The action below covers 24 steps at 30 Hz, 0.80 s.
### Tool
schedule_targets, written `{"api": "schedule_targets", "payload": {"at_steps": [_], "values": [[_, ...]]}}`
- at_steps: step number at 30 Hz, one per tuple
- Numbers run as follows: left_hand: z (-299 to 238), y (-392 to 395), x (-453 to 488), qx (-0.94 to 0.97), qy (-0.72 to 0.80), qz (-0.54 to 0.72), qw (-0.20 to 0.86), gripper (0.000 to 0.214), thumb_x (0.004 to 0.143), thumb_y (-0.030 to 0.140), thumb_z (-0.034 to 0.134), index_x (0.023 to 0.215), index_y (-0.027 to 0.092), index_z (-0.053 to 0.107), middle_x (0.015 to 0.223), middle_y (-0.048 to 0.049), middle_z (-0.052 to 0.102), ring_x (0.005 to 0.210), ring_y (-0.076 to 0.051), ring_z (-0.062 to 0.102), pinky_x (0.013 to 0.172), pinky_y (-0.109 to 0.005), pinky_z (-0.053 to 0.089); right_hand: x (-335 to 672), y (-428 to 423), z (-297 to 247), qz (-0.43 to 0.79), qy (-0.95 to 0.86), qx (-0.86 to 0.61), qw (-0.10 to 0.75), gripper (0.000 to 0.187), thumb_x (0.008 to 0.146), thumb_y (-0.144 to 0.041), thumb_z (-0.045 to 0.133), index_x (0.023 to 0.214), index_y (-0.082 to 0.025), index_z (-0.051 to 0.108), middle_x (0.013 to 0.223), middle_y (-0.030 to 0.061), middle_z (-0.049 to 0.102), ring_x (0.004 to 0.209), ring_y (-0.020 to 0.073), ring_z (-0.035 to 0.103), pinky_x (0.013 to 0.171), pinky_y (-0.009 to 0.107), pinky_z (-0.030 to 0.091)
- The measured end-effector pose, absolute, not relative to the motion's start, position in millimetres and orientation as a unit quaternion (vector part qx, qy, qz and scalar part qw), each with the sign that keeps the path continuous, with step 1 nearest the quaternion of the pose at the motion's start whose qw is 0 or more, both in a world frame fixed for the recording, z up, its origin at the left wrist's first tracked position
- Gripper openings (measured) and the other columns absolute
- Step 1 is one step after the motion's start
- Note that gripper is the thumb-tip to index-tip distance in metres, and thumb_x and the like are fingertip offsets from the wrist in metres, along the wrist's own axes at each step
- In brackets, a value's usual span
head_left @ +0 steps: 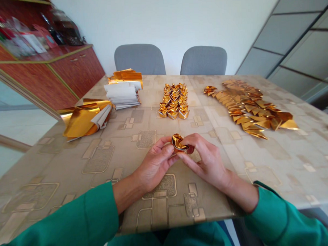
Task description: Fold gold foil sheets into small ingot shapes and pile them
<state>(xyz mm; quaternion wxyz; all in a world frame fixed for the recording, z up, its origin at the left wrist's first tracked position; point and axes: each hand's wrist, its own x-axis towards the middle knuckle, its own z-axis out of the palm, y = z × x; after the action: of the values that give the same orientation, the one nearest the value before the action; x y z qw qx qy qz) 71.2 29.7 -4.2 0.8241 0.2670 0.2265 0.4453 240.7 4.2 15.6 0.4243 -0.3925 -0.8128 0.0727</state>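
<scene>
Holding one gold piece (pixel 178 139) between both hands over the near part of the table (pixel 73 170), we are pinching its left rim with the thumb and fingers of the left hand (pixel 155 163). The right hand (pixel 209 159) is clasping the other side, its index finger bending to the hollow and its thumb lying along the lower near edge; both hands are thus clamped on it.

For neat work, we are judging that the left hand should be steadying the rim lightly, while the right fingertip should be pressing evenly, since such thin foil is looking easy to crease or tear.

Counting outward, we are finding one piece at the fingertips. Straight beyond both hands, one block (pixel 174 100) is standing in three columns; its nearest row is showing three, but the rows behind are crowding too closely for a sure total. Beyond the left hand and leftward, one stack (pixel 123 94) and one looser pile (pixel 85 121) are sitting, their sheets too layered to count. Beyond the right hand and rightward, one heap (pixel 250 106) is overlapping too much to count. Past the block, two chairs (pixel 139 58) are standing.
</scene>
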Motion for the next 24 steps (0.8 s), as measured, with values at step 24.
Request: {"api": "schedule_targets", "payload": {"at_steps": [24], "values": [[-4.8,29.4,72.2,0.308,0.264,0.452,0.795,0.033,0.071,0.017,0.082,0.096,0.020,0.061,0.086,0.0026,0.070,0.079,-0.009,0.065,0.077,-0.021,0.052,240.5,7.1,17.8,0.088,-0.817,-0.409,0.397,0.012,0.094,-0.023,0.056,0.106,-0.021,0.054,0.092,0.0044,0.062,0.085,0.0165,0.061,0.074,0.029,0.053]]}}
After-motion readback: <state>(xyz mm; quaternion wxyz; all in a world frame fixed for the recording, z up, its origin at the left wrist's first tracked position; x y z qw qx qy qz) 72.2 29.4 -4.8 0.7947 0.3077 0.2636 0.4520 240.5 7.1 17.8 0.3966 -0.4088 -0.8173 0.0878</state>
